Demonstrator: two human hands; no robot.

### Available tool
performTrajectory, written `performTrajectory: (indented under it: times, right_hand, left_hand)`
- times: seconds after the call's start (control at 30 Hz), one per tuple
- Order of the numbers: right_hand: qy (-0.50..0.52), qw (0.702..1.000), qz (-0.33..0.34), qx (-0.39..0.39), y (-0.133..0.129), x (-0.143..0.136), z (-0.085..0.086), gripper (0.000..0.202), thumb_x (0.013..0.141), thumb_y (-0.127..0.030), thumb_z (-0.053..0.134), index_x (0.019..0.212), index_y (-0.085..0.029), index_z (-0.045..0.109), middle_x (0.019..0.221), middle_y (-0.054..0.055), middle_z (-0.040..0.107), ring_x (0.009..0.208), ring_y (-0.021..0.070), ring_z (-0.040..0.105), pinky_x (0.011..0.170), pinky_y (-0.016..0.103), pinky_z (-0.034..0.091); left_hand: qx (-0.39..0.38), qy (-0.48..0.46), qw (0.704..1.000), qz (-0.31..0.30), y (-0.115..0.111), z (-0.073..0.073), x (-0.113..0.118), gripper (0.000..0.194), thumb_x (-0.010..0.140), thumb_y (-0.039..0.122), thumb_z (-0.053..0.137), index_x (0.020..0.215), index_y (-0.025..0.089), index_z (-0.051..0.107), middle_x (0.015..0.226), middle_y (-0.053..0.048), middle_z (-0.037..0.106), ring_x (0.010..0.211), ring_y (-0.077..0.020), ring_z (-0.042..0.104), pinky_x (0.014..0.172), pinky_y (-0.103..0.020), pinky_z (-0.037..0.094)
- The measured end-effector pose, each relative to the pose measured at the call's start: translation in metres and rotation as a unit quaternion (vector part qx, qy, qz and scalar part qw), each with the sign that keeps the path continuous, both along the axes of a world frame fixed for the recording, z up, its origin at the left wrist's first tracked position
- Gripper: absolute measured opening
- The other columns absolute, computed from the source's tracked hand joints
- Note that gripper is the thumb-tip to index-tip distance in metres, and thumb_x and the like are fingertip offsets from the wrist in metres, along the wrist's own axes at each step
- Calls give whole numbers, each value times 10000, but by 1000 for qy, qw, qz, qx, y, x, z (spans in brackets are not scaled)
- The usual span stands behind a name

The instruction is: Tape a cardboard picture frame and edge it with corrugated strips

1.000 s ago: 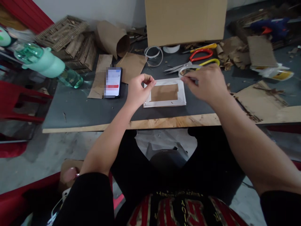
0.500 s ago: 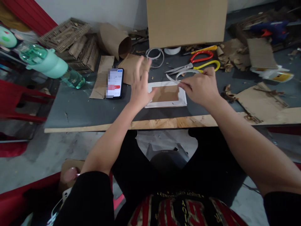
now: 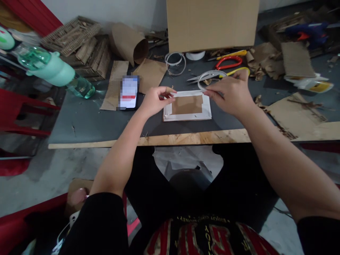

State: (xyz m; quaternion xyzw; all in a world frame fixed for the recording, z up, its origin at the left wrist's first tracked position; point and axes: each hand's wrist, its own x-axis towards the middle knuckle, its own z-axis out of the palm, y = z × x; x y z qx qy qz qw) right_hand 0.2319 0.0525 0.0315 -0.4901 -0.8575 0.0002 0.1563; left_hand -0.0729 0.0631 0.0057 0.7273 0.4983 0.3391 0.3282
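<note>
A flat rectangular white frame (image 3: 190, 117) with a brown card panel (image 3: 187, 105) in its middle is laid on the grey table (image 3: 114, 124), near the wooden front edge (image 3: 191, 137) and between the two hands. Compared with half a second ago, the left hand (image 3: 155, 101) is seen lowered: its fingers, then spread and blurred above the left part of the frame, are now curled at the upper left corner. Thumb and forefinger are brought near each other with a small gap left between them; whether the strip or the frame's edge is caught there cannot be told. By the right hand (image 3: 230, 92) a narrow white strip (image 3: 199, 80) is pinched, thumb and forefinger being closed on it at the upper right corner of the frame. The strip's loose end, which was pointed up and to the left in the earlier picture, is no longer seen raised, while the loop is now shown as a wider round above the fingers. By this loop the blades of the scissors (image 3: 228, 63) are partly crossed, and the lower, yellow handle is partly hidden by the right hand. The frame itself is left in much the same place. The phone (image 3: 129, 94), the green bottle (image 3: 53, 69) and the upright cardboard sheet (image 3: 212, 24) are likewise found where they were
</note>
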Motion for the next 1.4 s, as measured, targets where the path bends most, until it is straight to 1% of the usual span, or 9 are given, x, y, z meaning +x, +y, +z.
performTrajectory:
  times: [0.23,0.43,0.53,0.67,0.83,0.97,1.17,1.3,1.4]
  right_hand:
    - [-36,998,-44,-35,-2,-5,5,398,1137,-360,455,1033,-210,809,1010,101,804,993,284,676,1033,534,311]
    - [-25,998,-49,-35,-6,-6,8,406,1128,-381,450,1038,-224,814,995,113,802,959,279,659,1037,518,291]
    - [-19,998,-47,-35,-7,-8,8,412,1130,-380,444,1062,-215,816,1021,113,809,978,282,666,1033,501,303]
    - [-39,996,-73,-44,-10,-13,10,417,1121,-398,463,1055,-200,825,992,123,807,942,277,662,1062,520,299]
    - [-34,990,-118,-64,-13,-16,13,407,1104,-397,487,1093,-171,826,1072,157,820,936,291,662,1099,571,294]
    - [-31,988,-135,-73,-14,-19,11,419,1117,-405,463,1055,-179,809,974,153,789,988,322,673,1108,606,259]
    - [-82,984,-156,-30,-12,-32,-7,477,1114,-343,387,962,-186,811,857,134,741,951,315,664,1083,610,290]
    - [-127,977,-168,-33,-9,-41,-17,477,1104,-302,383,875,-200,789,789,104,736,877,283,657,1052,579,338]
    - [-123,977,-171,-32,-8,-42,-15,464,1099,-301,393,883,-195,790,817,117,760,872,281,661,1042,584,347]
  left_hand:
    - [-27,-72,996,-33,-1,-8,2,366,776,101,860,1127,203,827,1007,-56,837,866,-161,767,771,-281,643]
    - [-7,-106,993,-57,0,-5,2,217,858,210,876,1072,201,839,1017,-56,844,920,-177,787,775,-276,626]
    - [11,-116,993,-23,0,-5,5,88,927,279,854,933,194,836,932,-48,839,871,-165,779,806,-288,627]
    - [-6,-119,993,26,2,-9,10,29,930,197,840,902,197,850,857,-36,840,822,-160,775,800,-293,614]
    - [-6,-96,993,67,1,-11,17,68,913,137,829,883,194,848,848,-35,845,848,-183,791,854,-330,607]
    - [-19,-36,991,127,-1,-11,25,130,890,73,796,839,192,786,775,-23,820,773,-189,769,794,-339,582]
    - [43,64,985,154,-3,-14,27,345,887,47,755,1148,267,710,832,15,839,838,-215,762,883,-369,590]
    - [49,119,976,174,-3,-21,23,308,920,110,753,1170,284,707,923,-25,852,983,-277,774,958,-415,583]
    - [76,107,973,192,4,-28,16,289,909,165,789,1153,297,708,939,-31,854,1034,-299,763,980,-434,576]
